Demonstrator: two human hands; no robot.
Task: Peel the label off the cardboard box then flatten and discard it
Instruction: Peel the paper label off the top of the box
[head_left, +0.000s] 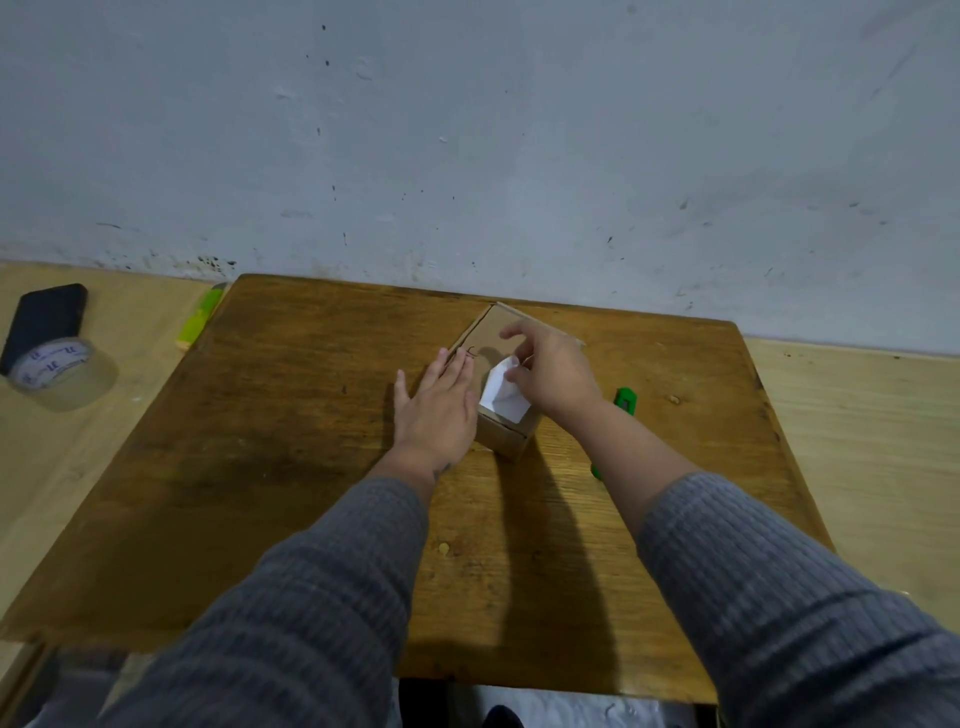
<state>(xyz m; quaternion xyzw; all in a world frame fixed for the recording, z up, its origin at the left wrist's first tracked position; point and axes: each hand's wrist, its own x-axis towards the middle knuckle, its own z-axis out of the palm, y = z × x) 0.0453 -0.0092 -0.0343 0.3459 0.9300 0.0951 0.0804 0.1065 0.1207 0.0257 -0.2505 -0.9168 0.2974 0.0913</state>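
- Grey, scuffed wall is rising behind a worn wooden table (291, 467), and we are leaning over it with both sleeves reaching in
- We are working on the cardboard box (506, 434), which is sitting toward the far edge of the table, a little right of its middle
- We are in the first step, as we judge it: the white label (501, 392) is lifting off the top of the box, one end curling up while the near end is looking stuck down
- Our right hand (553, 371) is hovering over the box, fingers curled and pinching the raised end of the label
- Our left hand (439, 408) is lying flat and spread, unclasped, palm pressing against the left side of the box to steady it
- Next we are likely needing a slow pull toward the near edge, keeping the paper low so it is not tearing, while the left hand is bracing the box
- Flattening and discarding are not yet begun; the box is standing whole
- A green cutter (625, 401) is lying just right of the box, partly hidden by our right forearm
- A tape roll (62, 376) and a dark phone (44, 322) are resting off the table, past its far left corner
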